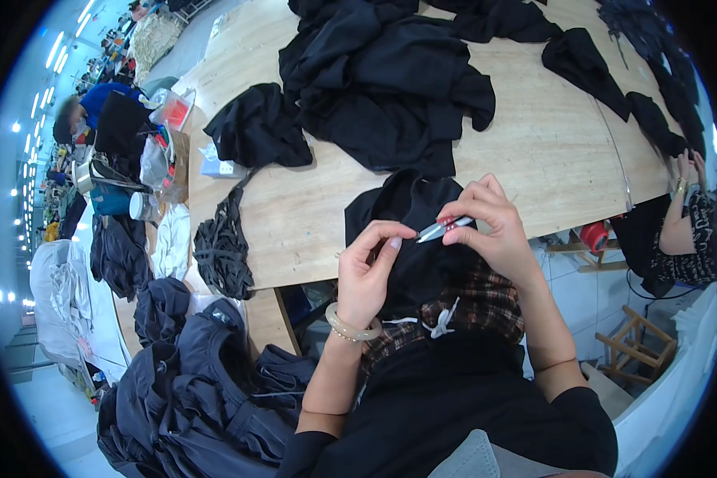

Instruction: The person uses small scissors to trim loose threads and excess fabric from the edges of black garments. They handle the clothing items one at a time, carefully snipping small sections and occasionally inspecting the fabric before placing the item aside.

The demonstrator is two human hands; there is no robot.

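Note:
My right hand (492, 235) is closed around a small pair of thread snips (434, 231) with silver blades and red on the handle. The blades point left, toward my left fingertips. My left hand (365, 271) has its thumb and index finger drawn together just beside the blade tips. Whatever lies in that pinch is too small to make out. Under both hands a black garment (402, 195) hangs over the table's near edge onto my lap.
Black garments (382, 88) are heaped on the wooden table (550, 159). A bundle of black straps (221, 243) and a tissue box (219, 166) lie left. Dark clothes (183, 390) are piled at lower left. Another person's hands (687, 167) touch black fabric at the far right, near a wooden stool (637, 342).

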